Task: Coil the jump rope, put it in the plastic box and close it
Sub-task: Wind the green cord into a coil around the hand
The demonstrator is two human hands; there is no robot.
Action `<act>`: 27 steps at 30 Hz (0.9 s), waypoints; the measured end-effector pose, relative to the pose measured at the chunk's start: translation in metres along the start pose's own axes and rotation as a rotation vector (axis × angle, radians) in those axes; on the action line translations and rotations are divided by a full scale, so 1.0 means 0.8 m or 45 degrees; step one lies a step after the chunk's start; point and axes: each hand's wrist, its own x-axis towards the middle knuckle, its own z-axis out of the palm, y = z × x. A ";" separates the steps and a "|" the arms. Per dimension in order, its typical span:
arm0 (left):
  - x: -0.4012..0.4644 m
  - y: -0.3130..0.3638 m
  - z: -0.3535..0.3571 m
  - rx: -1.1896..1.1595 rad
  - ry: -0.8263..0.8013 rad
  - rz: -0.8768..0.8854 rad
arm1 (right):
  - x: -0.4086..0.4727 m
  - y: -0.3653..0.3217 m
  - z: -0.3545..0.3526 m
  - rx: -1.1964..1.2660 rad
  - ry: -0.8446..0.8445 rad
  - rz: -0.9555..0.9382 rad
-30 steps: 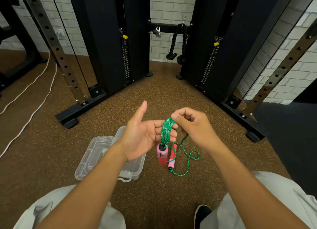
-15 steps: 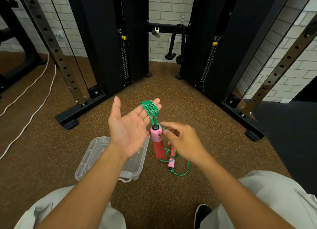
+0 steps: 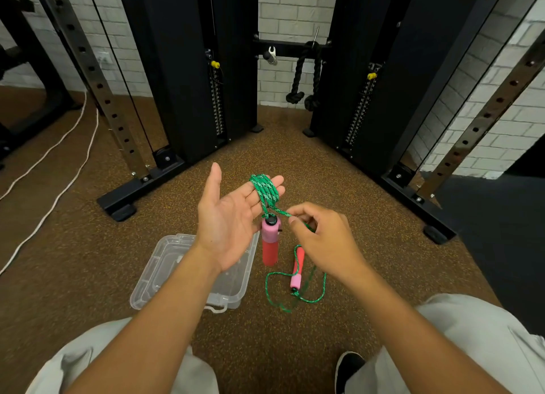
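Note:
The green jump rope [image 3: 266, 191] is wound in several loops around the fingers of my left hand [image 3: 233, 216], which is held flat, palm up. One pink and red handle [image 3: 270, 241] hangs from those loops beside my palm. My right hand [image 3: 320, 240] pinches the free strand just right of that handle. The other handle [image 3: 297, 271] lies on the floor with a loose loop of rope around it. The clear plastic box [image 3: 165, 264] sits open on the floor under my left wrist, partly hidden by my forearm.
Brown speckled floor all around. Black cable-machine columns [image 3: 182, 69] and their base feet [image 3: 124, 205] stand ahead left and right. A black rope attachment [image 3: 305, 78] hangs at the back. White cables [image 3: 53, 148] run along the floor at left. My knees and a shoe [image 3: 349, 367] are at the bottom.
My left hand has opened flat and lifted with the coil on its fingers. My right hand dropped from the top of the coil to the strand beside the hanging handle.

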 end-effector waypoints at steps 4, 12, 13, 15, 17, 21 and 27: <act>0.000 -0.001 0.000 0.095 0.008 0.000 | -0.001 -0.007 -0.003 -0.026 0.025 -0.051; 0.005 -0.022 0.001 0.767 -0.062 -0.103 | 0.005 -0.014 -0.026 -0.088 -0.062 -0.160; 0.005 -0.024 0.001 0.829 -0.101 -0.118 | 0.007 -0.014 -0.031 -0.084 -0.101 -0.150; 0.004 -0.027 0.002 0.874 -0.181 -0.155 | 0.010 -0.013 -0.040 0.073 -0.195 -0.086; 0.004 -0.029 0.005 0.885 -0.187 -0.178 | 0.013 -0.012 -0.048 0.307 -0.228 -0.012; 0.004 -0.030 0.010 0.921 -0.200 -0.167 | 0.021 -0.003 -0.057 0.503 -0.189 0.021; 0.002 -0.032 0.008 0.970 -0.210 -0.178 | 0.025 0.008 -0.056 0.574 -0.112 0.097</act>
